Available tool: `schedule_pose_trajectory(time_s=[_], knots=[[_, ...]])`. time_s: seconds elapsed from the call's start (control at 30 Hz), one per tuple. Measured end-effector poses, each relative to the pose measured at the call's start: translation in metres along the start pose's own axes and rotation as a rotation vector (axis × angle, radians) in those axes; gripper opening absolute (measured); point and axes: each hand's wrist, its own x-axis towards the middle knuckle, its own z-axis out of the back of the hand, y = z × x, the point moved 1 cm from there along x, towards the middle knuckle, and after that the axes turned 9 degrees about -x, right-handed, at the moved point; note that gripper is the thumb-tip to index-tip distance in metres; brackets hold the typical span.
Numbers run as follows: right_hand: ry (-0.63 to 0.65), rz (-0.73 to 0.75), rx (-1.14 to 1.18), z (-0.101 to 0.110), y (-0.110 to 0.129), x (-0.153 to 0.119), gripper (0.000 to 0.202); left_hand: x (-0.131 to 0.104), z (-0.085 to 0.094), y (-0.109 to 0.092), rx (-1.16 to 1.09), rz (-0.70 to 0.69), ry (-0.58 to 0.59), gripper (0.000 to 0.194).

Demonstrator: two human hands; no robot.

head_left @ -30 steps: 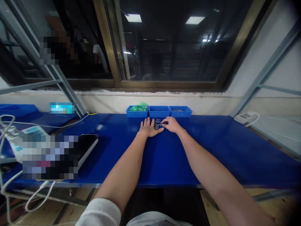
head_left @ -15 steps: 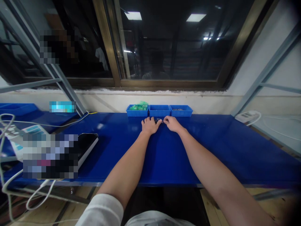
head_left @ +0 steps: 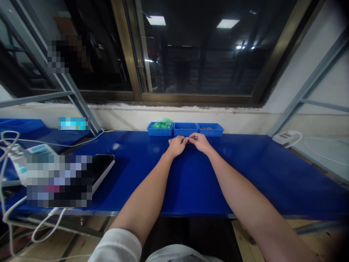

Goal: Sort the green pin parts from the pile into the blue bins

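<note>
My left hand (head_left: pixel 177 145) and my right hand (head_left: pixel 200 141) meet over the far part of the blue table, just in front of the bins. Both hands are closed, with thumbs and fingertips pinched close together. Between the fingertips something small and thin shows, too tiny to name. Behind the hands stand three blue bins in a row. The left bin (head_left: pixel 160 133) holds green plastic packets (head_left: pixel 163 124). In the middle bin (head_left: pixel 185 130) little can be made out. Small metal pieces (head_left: pixel 206 128) lie in the right bin (head_left: pixel 211 132).
A dark-screened device (head_left: pixel 101 165), partly blurred out, lies on the table (head_left: pixel 131 163) at left, with white cables (head_left: pixel 51 229) hanging by it. A power strip (head_left: pixel 287 137) sits at the right end. Metal posts (head_left: pixel 79 109) rise at both sides, and a window is behind.
The fingers of my left hand have drawn in from a spread pose to a pinch. Dark small pieces seen beside its thumb are now hidden. My right hand stays nearly in place.
</note>
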Motion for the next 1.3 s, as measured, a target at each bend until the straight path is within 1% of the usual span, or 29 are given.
schedule_pose_trajectory(time_s=[0.13,0.27,0.43,0.53,0.6,0.73,0.77,0.8,0.87,0.93,0.97,1.07,1.1,1.13,1.2,1.23,1.3], knots=[[-0.024,-0.032,0.064,0.000,0.001,0.000,0.026,0.001,0.001,0.001,-0.033,0.012,-0.064,0.032],[-0.021,-0.078,0.203,0.002,0.004,-0.002,0.030,0.001,0.003,0.001,-0.094,-0.011,-0.103,0.025],[0.038,-0.134,0.291,0.004,0.009,-0.005,0.028,0.000,0.004,0.000,-0.100,-0.013,-0.092,0.023],[0.016,-0.127,0.338,0.006,0.008,-0.005,0.024,0.000,0.004,0.001,-0.124,0.009,-0.083,0.025],[0.014,-0.129,0.303,0.006,0.006,-0.005,0.025,0.000,0.005,0.002,-0.149,0.046,-0.107,0.028],[0.131,-0.120,0.062,0.003,0.003,-0.003,0.033,0.003,0.009,0.008,-0.172,0.156,-0.195,0.031],[0.140,-0.105,0.018,0.003,0.003,-0.001,0.034,0.003,0.010,0.010,-0.170,0.186,-0.221,0.031],[0.119,-0.088,-0.009,0.002,0.003,0.001,0.035,0.004,0.011,0.011,-0.168,0.215,-0.247,0.031],[0.020,-0.048,-0.015,0.003,0.004,0.008,0.033,0.005,0.013,0.014,-0.167,0.266,-0.302,0.030],[-0.067,-0.015,0.035,0.006,0.005,0.014,0.027,0.005,0.014,0.015,-0.171,0.299,-0.337,0.030],[-0.082,-0.007,0.073,0.007,0.005,0.017,0.030,0.005,0.014,0.016,-0.172,0.310,-0.343,0.030],[-0.054,-0.031,0.157,0.011,0.001,0.020,0.055,0.007,0.012,0.018,-0.169,0.327,-0.316,0.030],[-0.051,-0.049,0.159,0.012,-0.001,0.020,0.059,0.008,0.011,0.020,-0.165,0.328,-0.300,0.031],[-0.057,-0.067,0.147,0.013,-0.004,0.019,0.060,0.008,0.010,0.021,-0.156,0.321,-0.283,0.032],[-0.083,-0.080,0.072,0.013,-0.009,0.015,0.057,0.009,0.007,0.024,-0.112,0.276,-0.243,0.036],[-0.099,-0.075,-0.001,0.012,-0.011,0.012,0.054,0.009,0.005,0.025,-0.075,0.239,-0.216,0.040],[-0.117,-0.037,-0.215,0.008,-0.013,0.008,0.046,0.007,0.000,0.026,0.021,0.164,-0.141,0.047]])
